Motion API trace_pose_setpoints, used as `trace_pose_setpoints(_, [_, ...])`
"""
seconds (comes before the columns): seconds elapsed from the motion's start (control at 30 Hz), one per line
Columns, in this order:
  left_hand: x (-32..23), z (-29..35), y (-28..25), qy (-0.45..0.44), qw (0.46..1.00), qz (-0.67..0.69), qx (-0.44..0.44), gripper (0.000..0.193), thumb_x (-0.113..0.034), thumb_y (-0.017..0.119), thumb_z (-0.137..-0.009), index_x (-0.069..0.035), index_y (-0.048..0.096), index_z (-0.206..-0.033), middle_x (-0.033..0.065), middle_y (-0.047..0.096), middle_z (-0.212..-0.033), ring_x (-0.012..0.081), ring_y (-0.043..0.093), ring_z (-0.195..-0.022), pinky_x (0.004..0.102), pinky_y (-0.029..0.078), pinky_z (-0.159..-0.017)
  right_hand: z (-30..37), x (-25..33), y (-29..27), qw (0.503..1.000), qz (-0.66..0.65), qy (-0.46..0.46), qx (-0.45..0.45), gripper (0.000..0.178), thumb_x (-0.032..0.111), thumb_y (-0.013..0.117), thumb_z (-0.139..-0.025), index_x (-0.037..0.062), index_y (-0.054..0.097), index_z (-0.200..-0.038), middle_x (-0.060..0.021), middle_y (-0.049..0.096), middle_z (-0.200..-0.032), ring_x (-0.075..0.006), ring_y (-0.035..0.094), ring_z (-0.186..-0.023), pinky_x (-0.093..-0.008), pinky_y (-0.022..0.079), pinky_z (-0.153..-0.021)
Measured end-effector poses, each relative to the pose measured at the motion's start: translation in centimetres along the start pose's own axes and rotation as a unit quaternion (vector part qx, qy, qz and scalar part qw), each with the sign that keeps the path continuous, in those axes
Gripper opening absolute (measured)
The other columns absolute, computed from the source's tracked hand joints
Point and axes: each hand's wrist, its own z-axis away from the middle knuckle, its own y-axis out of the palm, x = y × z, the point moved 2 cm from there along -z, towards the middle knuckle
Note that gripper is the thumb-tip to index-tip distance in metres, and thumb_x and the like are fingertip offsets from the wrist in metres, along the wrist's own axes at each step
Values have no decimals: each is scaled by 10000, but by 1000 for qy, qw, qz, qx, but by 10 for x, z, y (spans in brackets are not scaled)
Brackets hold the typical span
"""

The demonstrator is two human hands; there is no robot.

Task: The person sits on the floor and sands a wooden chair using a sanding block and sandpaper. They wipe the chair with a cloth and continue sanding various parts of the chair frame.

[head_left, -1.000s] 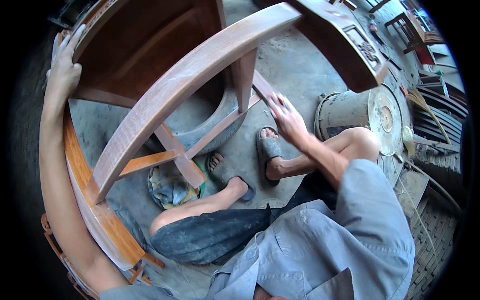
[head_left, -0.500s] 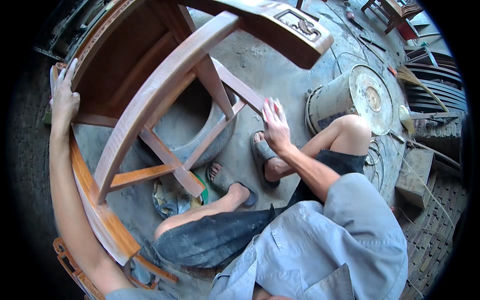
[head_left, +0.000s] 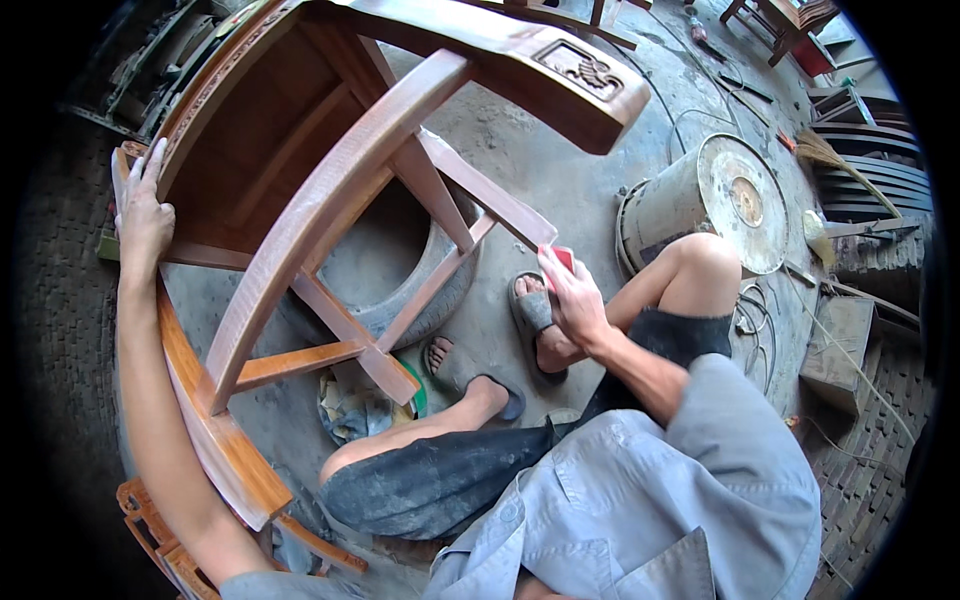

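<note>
A reddish-brown wooden chair (head_left: 330, 190) lies tipped over in front of me, its seat panel facing me and several rails dulled by pale dust. At the far left my left hand (head_left: 147, 215) grips the chair's carved edge, its fingers stretched along the wood. My right hand (head_left: 578, 300) pinches a small red pad (head_left: 563, 258), perhaps sandpaper, at the end of a chair leg (head_left: 500, 200). The pad's underside is hidden by my fingers. Beneath the chair frame is an old tyre (head_left: 440, 285).
A dusty pale bucket (head_left: 665, 205) lies on its side right of my knee. A straw broom (head_left: 850, 170), stacked curved dark parts (head_left: 875, 175) and cables stand farther right. Behind my left arm is another wooden piece (head_left: 165, 530). A bag of rags (head_left: 355, 405) sits by my foot.
My right hand has slid toward me along the leg to its end, and the red pad now shows more. The chair has shifted slightly in view; my left hand keeps its hold.
</note>
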Motion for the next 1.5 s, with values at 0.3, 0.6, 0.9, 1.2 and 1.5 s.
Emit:
trace_pose_setpoints(0.3, [-3,7,-10,3,999,46,11,873,99,476,-751,-222,426,-1561,167,417,-1578,382,390,-1467,510,336,-1195,-33,33,13,695,-637,332,33,431,175,602,-1014,-43,552,-1383,-154,692,-1230,-226,635,-1131,-350,504,-987])
trace_pose_setpoints(0.6, [3,11,-2,1,1000,29,-3,892,89,480,-767,-280,401,-1575,181,396,-1597,378,369,-1485,546,344,-1185,-76,43,51,928,-324,184,19,275,120,512,-1038,70,606,-1292,-240,676,-1103,-411,655,-1050,-457,525,-887])
trace_pose_setpoints(0.9, [-5,7,-11,8,999,39,-1,845,85,480,-786,-247,427,-1561,186,413,-1582,388,383,-1472,561,348,-1177,-81,40,85,972,-220,39,-68,546,-94,558,-896,81,529,-1412,-274,649,-1223,-445,628,-1145,-475,521,-975])
trace_pose_setpoints(1.2, [-6,7,-12,-6,1000,24,4,839,71,491,-790,-247,425,-1563,150,423,-1581,372,391,-1469,553,353,-1178,-81,35,89,964,-215,47,-148,493,-18,533,-951,53,500,-1437,-314,658,-1091,-503,647,-964,-537,527,-803])
trace_pose_setpoints(1.5, [-10,6,-17,-28,999,12,19,828,58,503,-796,-260,436,-1558,158,436,-1573,365,391,-1471,528,350,-1189,-96,27,84,969,-210,98,-86,411,-4,531,-958,26,526,-1368,-308,658,-1013,-499,652,-930,-547,508,-768])
